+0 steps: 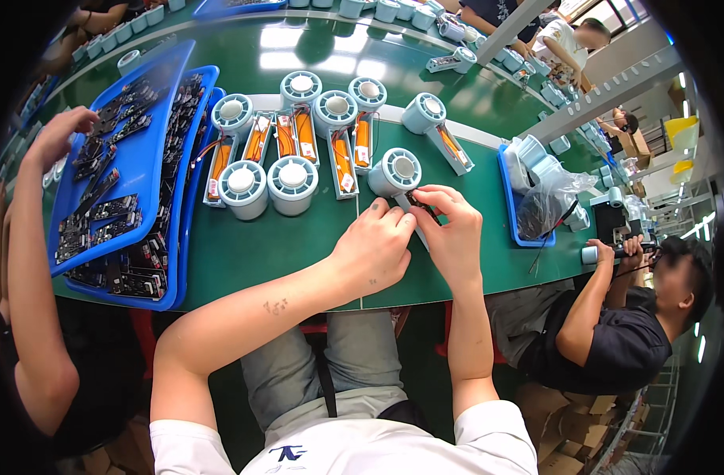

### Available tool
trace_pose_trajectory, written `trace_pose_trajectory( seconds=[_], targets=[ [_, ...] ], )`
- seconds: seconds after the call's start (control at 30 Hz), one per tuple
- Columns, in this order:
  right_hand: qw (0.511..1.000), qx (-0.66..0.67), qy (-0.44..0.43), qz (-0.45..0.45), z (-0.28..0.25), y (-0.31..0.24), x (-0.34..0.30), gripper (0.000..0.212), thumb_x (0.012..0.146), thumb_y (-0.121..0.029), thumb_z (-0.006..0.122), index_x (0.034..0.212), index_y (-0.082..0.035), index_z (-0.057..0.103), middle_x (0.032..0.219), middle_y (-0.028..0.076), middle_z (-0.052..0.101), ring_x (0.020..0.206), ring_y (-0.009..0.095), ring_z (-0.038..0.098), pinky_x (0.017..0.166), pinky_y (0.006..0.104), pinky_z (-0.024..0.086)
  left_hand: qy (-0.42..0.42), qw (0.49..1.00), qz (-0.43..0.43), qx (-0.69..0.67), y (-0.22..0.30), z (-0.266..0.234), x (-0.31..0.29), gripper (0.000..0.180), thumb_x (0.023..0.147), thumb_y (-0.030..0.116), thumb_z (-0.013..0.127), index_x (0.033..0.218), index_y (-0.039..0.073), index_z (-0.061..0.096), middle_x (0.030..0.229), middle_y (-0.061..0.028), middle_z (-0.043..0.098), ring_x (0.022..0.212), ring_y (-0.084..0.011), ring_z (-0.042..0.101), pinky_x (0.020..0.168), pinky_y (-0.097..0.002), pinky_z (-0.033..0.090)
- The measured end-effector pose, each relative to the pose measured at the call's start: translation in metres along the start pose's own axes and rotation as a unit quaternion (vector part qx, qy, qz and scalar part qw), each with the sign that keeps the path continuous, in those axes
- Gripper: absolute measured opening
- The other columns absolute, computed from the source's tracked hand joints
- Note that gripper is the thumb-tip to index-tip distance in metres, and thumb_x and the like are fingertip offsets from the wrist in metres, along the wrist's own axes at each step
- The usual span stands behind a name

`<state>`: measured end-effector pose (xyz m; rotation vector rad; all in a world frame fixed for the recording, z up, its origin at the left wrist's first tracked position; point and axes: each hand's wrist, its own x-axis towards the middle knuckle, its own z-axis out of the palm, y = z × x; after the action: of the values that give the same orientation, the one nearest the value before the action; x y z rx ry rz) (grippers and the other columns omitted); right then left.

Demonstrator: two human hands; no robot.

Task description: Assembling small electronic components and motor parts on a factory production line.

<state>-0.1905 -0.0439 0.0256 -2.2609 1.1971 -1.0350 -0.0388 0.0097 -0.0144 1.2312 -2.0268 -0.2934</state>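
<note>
A light blue handheld fan housing [395,172] with a round silver-grey hub lies in front of me on the green table, its handle toward my hands. Closed around that handle is my left hand [375,241], and its fingers hide most of it. My right hand [451,228] pinches a small dark circuit board [426,207] at the top of the handle. The fingertips of both hands nearly meet there. Just beyond stand several similar fan housings [336,109], some with orange battery packs [342,158] and wires in their opened handles.
Stacked blue trays [176,269] of dark circuit boards stand at the left, and another person's hand [65,131] reaches over them. To the right sits a blue bin [514,214] with pale blue parts and a clear plastic bag [548,207]. Beside it a co-worker [615,324] holds a part.
</note>
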Motion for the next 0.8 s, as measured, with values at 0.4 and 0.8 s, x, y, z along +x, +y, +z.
trace_pose_trajectory(
  seconds=[0.4, 0.8],
  targets=[
    [0.994, -0.103, -0.019, -0.022, 0.01, 0.007, 0.003, 0.023, 0.095, -0.019, 0.067, 0.106, 0.001, 0.065, 0.097, 0.016, 0.07, 0.09, 0.034, 0.067, 0.072, 0.0418, 0.056, 0.001, 0.999, 0.035, 0.034, 0.0, 0.005, -0.002, 0.022, 0.071, 0.004, 0.065, 0.09, -0.003, 0.058, 0.093, -0.0165, 0.059, 0.094, -0.0351, 0.055, 0.087, -0.0439, 0.05],
    [0.966, -0.212, -0.144, 0.022, 0.005, 0.007, 0.013, 0.03, 0.103, -0.03, 0.056, 0.099, 0.0, 0.056, 0.097, 0.019, 0.066, 0.087, 0.04, 0.067, 0.072, 0.0479, 0.054, -0.006, 0.998, 0.031, 0.046, -0.001, 0.007, 0.002, 0.022, 0.071, 0.009, 0.067, 0.088, -0.004, 0.061, 0.092, -0.0175, 0.062, 0.094, -0.0333, 0.058, 0.085, -0.041, 0.051]
  ],
)
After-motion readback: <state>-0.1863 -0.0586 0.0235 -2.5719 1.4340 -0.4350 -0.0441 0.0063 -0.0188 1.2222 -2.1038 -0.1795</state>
